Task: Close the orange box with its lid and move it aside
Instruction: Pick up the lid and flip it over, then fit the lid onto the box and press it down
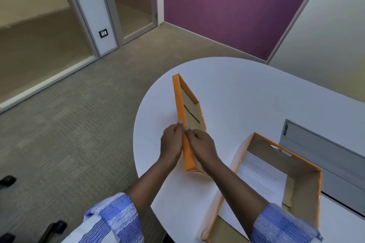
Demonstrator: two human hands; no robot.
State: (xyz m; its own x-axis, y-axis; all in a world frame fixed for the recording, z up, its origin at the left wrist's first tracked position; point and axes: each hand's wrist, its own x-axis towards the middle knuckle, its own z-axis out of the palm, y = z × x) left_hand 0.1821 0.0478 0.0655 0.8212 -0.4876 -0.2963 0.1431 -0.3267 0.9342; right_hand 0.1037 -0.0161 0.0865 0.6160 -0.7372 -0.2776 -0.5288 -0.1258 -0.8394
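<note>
The orange lid (180,102) is tilted up on its long edge on the white table (246,89), its brown cardboard inside facing right. My left hand (171,142) pinches the lid's upper rim from the left side. My right hand (201,144) grips the same rim from the right, fingers close to the left hand's. The open orange box (300,181) sits at the near right of the table, with a printed white sheet (260,179) lying inside it. My right forearm crosses the box's left wall.
A grey cable tray (320,144) is set into the table just behind the box. The table's rounded edge curves to the left of the lid, above grey carpet. Black chair casters (59,227) show at the lower left.
</note>
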